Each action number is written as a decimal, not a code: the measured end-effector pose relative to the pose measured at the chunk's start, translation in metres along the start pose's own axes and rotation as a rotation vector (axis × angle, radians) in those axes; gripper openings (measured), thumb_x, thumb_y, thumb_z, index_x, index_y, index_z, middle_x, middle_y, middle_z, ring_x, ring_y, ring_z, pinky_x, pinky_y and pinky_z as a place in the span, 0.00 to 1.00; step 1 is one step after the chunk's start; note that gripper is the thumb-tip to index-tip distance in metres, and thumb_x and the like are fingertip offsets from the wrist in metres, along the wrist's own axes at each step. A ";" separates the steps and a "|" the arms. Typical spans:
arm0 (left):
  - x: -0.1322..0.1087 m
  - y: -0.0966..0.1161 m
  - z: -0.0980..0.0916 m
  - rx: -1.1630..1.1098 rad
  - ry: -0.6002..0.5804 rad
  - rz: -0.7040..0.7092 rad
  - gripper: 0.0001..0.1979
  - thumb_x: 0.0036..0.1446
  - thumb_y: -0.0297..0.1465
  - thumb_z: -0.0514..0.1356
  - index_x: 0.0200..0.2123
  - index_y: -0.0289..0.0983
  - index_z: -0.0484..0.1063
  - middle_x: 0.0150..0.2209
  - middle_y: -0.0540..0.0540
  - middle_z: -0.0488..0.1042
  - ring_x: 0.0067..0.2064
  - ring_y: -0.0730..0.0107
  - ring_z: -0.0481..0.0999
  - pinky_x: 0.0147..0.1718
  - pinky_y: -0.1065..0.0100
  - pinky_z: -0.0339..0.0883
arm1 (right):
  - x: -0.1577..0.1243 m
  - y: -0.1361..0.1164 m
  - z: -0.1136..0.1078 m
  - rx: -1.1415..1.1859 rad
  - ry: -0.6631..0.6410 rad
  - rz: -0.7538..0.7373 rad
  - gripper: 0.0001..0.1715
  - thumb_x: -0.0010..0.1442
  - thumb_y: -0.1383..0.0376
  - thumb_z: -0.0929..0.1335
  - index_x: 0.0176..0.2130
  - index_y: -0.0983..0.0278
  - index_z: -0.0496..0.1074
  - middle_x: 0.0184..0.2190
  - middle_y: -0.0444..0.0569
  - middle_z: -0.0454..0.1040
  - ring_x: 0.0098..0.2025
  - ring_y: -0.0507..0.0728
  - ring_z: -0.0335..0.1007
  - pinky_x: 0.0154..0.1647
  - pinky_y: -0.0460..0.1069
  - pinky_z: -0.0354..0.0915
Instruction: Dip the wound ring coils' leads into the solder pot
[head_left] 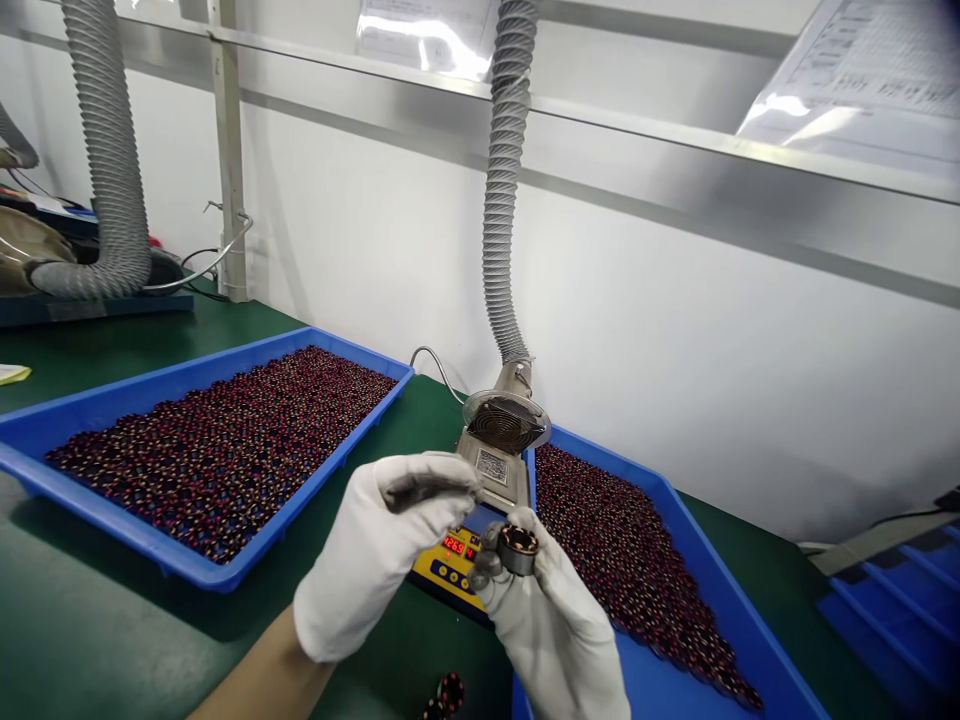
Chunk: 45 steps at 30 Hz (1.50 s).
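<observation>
My right hand [555, 620], in a white glove with darkened fingertips, pinches a small round wound coil part [519, 548] in front of me. My left hand [379, 555], also in a white glove, is curled close beside it with its fingers bent over; I cannot make out anything in them. Both hands hover above a yellow and blue solder pot unit [459, 560] with a red digit display. A metal fume intake [505, 424] sits just behind the hands.
A blue tray [90, 410] full of dark red coil parts lies at the left; a second blue tray [675, 690] of them lies at the right. Grey ribbed hoses [502, 180] hang down. Two loose parts [446, 695] lie on the green mat. Stacked blue trays [900, 610] are far right.
</observation>
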<state>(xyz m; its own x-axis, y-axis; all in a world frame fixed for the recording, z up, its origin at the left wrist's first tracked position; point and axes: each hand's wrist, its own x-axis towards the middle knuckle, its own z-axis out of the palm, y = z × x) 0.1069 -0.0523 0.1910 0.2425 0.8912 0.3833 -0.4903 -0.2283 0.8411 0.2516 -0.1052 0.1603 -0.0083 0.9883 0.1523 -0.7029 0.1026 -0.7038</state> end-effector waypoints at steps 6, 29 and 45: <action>0.004 -0.001 0.007 0.142 -0.256 -0.040 0.08 0.46 0.19 0.64 0.27 0.37 0.80 0.32 0.47 0.78 0.36 0.69 0.77 0.36 0.73 0.70 | -0.001 0.003 -0.002 -0.115 0.016 -0.071 0.13 0.51 0.61 0.74 0.40 0.57 0.75 0.38 0.45 0.77 0.40 0.51 0.74 0.43 0.45 0.70; 0.001 -0.021 0.017 -0.396 0.103 -0.041 0.06 0.46 0.33 0.70 0.30 0.39 0.80 0.34 0.50 0.81 0.39 0.70 0.78 0.45 0.71 0.69 | 0.002 0.030 0.001 -1.270 0.509 -1.285 0.15 0.49 0.76 0.73 0.31 0.61 0.67 0.41 0.48 0.72 0.40 0.54 0.73 0.37 0.49 0.72; 0.002 0.002 0.012 -0.172 -0.022 -0.259 0.10 0.42 0.24 0.70 0.32 0.37 0.80 0.32 0.49 0.81 0.35 0.73 0.78 0.35 0.78 0.71 | -0.001 0.034 0.004 -1.265 0.448 -1.164 0.15 0.50 0.75 0.73 0.30 0.59 0.65 0.43 0.47 0.72 0.42 0.56 0.73 0.40 0.51 0.71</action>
<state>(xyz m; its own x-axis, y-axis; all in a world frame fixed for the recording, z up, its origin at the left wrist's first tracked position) 0.1170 -0.0560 0.1977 0.3949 0.9021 0.1741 -0.5438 0.0767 0.8357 0.2249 -0.1031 0.1387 0.3757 0.2784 0.8840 0.7234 0.5081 -0.4674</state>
